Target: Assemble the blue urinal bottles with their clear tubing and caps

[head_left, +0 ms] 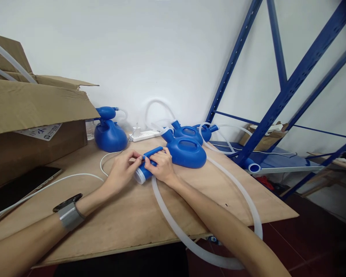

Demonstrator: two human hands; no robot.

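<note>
Low over the tabletop, my right hand (162,166) is closed over a blue cylindrical plastic piece (148,172) with a white rim at its near end. A blue bar runs along the top of this piece, like a handle. My left hand (123,166) pinches finger and thumb together at the bar's near end; what lies between the fingertips is too small to make out. A thick translucent hose (173,223) emerges beneath the right hand and loops over the table's front edge. Just behind stands a blue plastic jug (187,154) with a handle opening.
More blue jugs, including one at the left (110,135), stand by the wall near a white power strip (145,135). An open cardboard box (40,104) occupies the left, with a dark phone (23,188) before it. Blue metal shelving (265,127) rises at the right.
</note>
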